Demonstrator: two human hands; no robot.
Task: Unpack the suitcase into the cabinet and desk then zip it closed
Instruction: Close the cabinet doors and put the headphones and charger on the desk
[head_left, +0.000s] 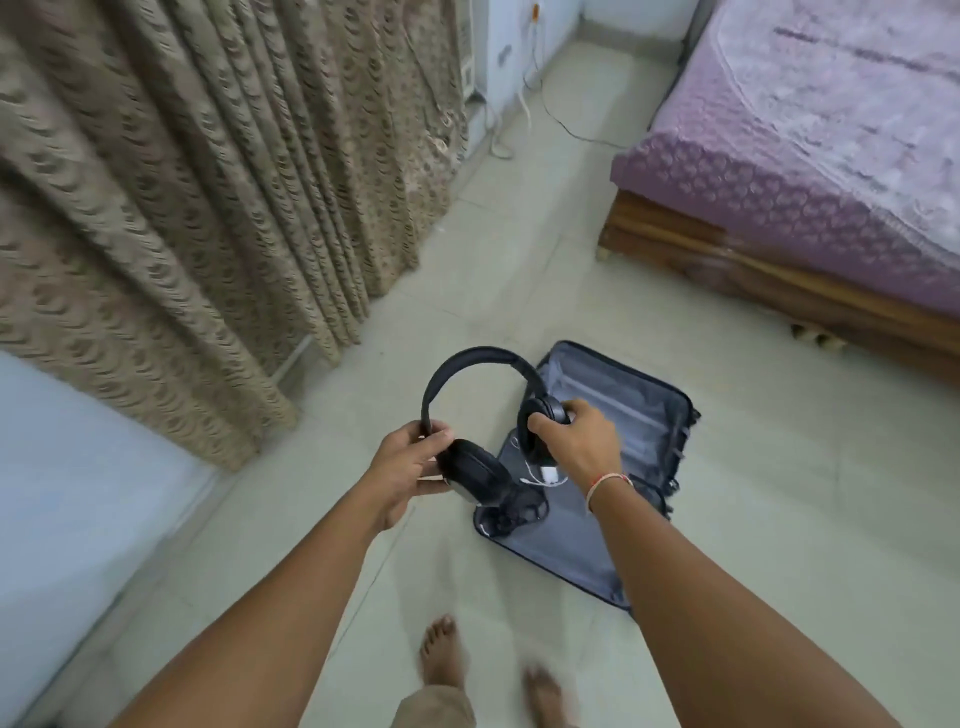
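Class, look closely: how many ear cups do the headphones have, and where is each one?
2. One ear cup sits against the left hand, low on the headphones. The other ear cup is gripped by the right hand, above the open suitcase.

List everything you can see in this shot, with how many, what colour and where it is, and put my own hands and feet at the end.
headphones: one pair, black, held up over the suitcase
suitcase: one, dark shell with grey lining, lying open on the floor
white cable: one, white, inside the suitcase
black cable: one bundle, black, at the suitcase's near left corner
curtain: one, beige patterned, hanging at left
bed: one, purple cover on a wooden frame, at right
wall cables: a few, white and dark, by the far wall
floor: pale tiles
left hand: one, fingers round the left earcup
right hand: one, fingers round the right earcup, thread band on wrist
feet: two, bare, bottom centre
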